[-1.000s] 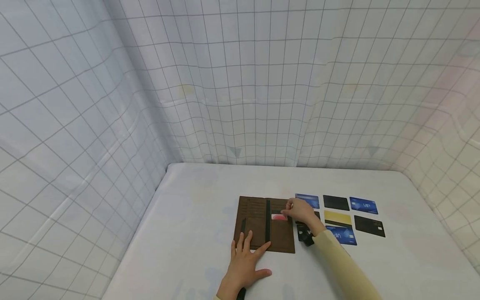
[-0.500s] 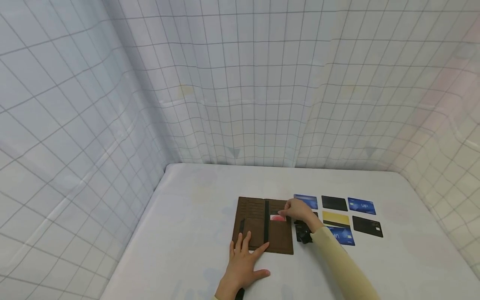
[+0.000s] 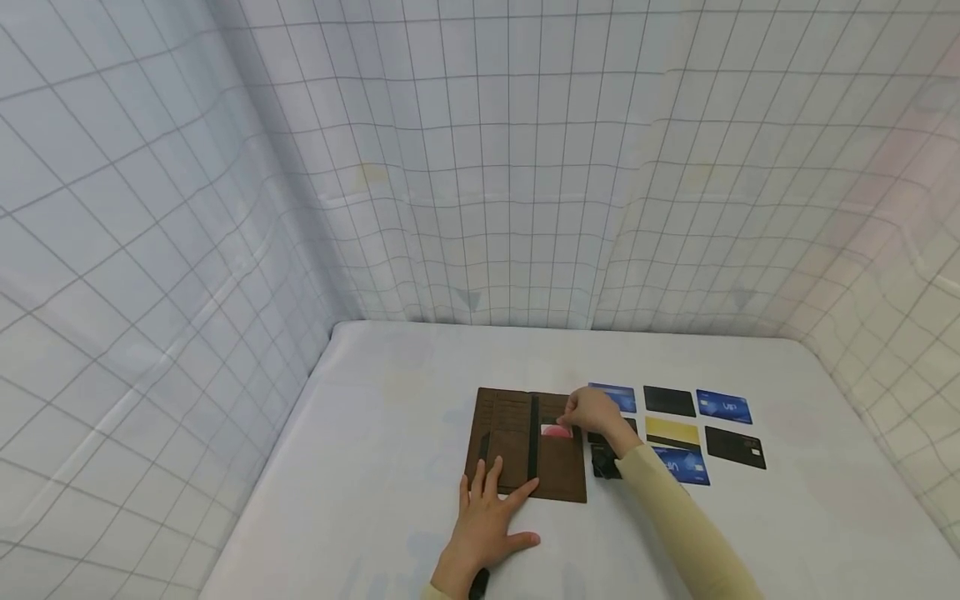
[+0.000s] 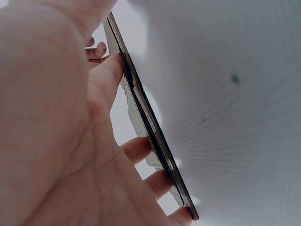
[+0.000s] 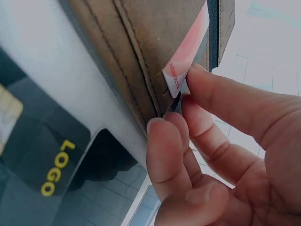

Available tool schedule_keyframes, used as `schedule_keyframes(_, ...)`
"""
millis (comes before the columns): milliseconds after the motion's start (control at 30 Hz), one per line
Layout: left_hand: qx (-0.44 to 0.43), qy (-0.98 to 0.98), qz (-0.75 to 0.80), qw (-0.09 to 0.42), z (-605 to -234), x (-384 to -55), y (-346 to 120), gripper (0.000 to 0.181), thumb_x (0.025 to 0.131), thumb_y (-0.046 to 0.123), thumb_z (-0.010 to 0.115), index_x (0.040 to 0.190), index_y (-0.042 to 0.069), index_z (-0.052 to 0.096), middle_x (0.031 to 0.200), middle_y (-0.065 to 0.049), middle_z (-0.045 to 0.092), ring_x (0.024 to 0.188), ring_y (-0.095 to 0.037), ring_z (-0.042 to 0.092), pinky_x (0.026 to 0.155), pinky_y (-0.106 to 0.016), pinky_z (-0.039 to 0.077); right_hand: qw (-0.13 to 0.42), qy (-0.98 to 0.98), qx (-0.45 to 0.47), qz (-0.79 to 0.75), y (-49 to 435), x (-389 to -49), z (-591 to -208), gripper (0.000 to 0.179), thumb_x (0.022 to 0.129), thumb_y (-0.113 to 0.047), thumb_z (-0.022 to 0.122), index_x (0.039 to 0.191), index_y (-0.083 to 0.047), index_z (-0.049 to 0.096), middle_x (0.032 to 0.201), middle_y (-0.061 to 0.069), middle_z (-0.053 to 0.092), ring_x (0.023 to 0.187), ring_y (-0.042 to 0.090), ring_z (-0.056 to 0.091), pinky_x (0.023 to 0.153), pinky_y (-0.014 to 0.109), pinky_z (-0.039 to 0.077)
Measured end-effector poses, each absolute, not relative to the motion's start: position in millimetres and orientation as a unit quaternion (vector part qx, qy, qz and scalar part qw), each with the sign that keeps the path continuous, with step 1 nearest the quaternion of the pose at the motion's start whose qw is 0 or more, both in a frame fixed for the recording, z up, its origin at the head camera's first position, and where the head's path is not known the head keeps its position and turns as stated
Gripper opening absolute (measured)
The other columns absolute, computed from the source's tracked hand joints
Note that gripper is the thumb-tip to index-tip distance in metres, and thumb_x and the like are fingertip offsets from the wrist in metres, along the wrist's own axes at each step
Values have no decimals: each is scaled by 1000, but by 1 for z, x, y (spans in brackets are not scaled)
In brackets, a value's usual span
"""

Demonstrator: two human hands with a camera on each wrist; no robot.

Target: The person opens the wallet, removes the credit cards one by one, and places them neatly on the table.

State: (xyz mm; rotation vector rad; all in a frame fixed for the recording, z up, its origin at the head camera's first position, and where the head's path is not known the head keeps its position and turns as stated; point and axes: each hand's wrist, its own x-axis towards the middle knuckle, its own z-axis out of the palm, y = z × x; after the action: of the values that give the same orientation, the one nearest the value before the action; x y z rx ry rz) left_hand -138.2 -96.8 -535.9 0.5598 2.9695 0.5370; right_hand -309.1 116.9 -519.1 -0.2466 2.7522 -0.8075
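A brown wallet [image 3: 562,477] lies unfolded on the white table. In its right half a red-and-white card [image 3: 557,431] stands partly out of a pocket. My right hand [image 3: 597,414] pinches this card near its upper right corner; the right wrist view shows fingertips at the edge of the card [image 5: 190,52], the rest of it hidden in the wallet [image 5: 146,28]. With fingers spread, my left hand [image 3: 483,521] rests on the wallet's lower edge. In the left wrist view its fingertips touch the wallet [image 4: 157,127], seen edge-on.
Right of the wallet several cards lie in rows: blue ones [image 3: 723,407], black ones [image 3: 670,402] and a yellow one [image 3: 673,432]. My right forearm and hand partly cover the nearest cards. A white grid-patterned curtain [image 3: 510,167] encloses the table [image 3: 390,433].
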Motion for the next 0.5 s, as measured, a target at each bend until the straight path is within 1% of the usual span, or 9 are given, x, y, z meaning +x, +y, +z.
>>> schedule_keyframes(167, 181, 967, 176, 40, -535, -139, -97, 71, 77, 59, 65, 140, 33, 47, 148, -24, 25, 134, -51, 17, 98, -68, 19, 144, 949, -87, -266, 117, -310, -518, 25, 81, -25, 76, 67, -13, 60, 62, -2, 57, 52, 14, 54, 49, 29, 41)
schedule_keyframes(367, 181, 967, 176, 40, -535, -140, -97, 71, 77, 59, 66, 140, 33, 47, 148, -24, 25, 134, -50, 18, 98, -68, 19, 156, 944, -94, -275, 118, -311, -516, 24, 82, -23, 74, 70, -12, 57, 64, 0, 56, 53, 16, 56, 51, 30, 41)
schedule_keyframes(500, 181, 966, 179, 41, -535, -139, -97, 71, 76, 59, 66, 140, 33, 47, 148, -24, 25, 134, -51, 17, 98, -68, 19, 179, 934, -94, -294, 119, -313, -518, 23, 84, -22, 73, 71, -11, 57, 65, 1, 56, 53, 16, 57, 50, 28, 42)
